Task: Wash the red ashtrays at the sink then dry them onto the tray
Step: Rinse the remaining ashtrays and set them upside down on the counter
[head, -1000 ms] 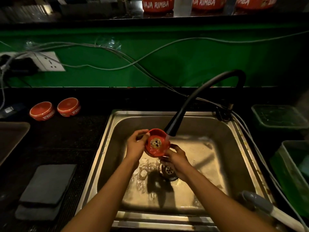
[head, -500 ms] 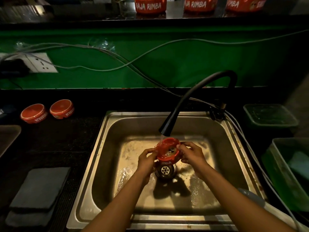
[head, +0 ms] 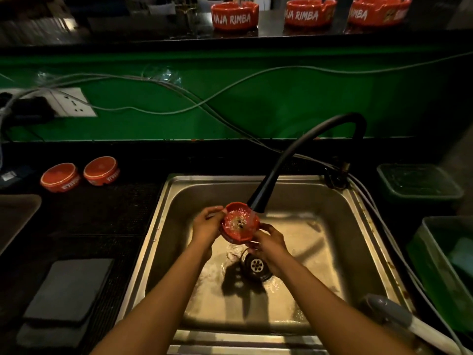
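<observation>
A red ashtray [head: 240, 223] is held over the steel sink [head: 163, 213], its hollow facing me under the black tap nozzle [head: 257, 204]. Water runs into it and dark bits sit in its middle. My left hand [head: 206, 225] grips its left rim and my right hand [head: 267, 242] holds its lower right edge. Two more red ashtrays [head: 60, 177] [head: 101, 170] lie upside down on the dark counter to the left. Three red ashtrays [head: 234, 15] [head: 309, 12] [head: 378, 11] stand on the high shelf at the back. A dark tray [head: 15, 216] shows at the left edge.
Grey cloths [head: 67, 290] lie stacked on the counter at front left. Green plastic bins [head: 419, 184] [head: 445, 267] stand right of the sink. Cables [head: 179, 90] hang across the green wall beside a socket [head: 73, 102]. A grey-handled tool [head: 394, 313] rests at the sink's front right corner.
The ashtray has been turned from tipped over the drain back up under the running water. Both hands have shifted left and up with it.
</observation>
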